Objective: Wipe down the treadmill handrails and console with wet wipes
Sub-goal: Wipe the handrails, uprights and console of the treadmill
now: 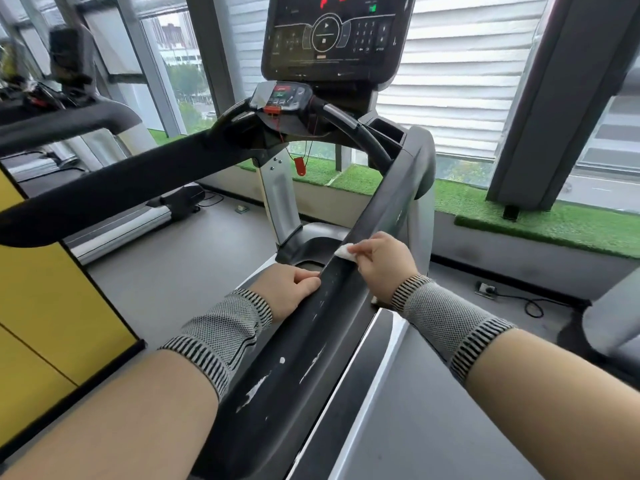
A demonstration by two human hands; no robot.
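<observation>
A black treadmill handrail [304, 341], scuffed with white marks, runs from the bottom centre up toward the console [332, 32]. My right hand [384, 261] pinches a small white wet wipe [344, 251] and presses it on the rail's top surface. My left hand [292, 289] grips the left side of the same rail just below the wipe, thumb on top. The other handrail [114, 188] crosses the left of the view. A dark screen with red digits tops the console, with a small control panel [282, 95] under it.
A red safety key [300, 166] dangles on a cord below the control panel. The treadmill deck [398, 393] lies lower right. Another treadmill [69, 116] stands at left, a yellow panel [41, 306] beside it. Window blinds and green turf [554, 223] line the far wall.
</observation>
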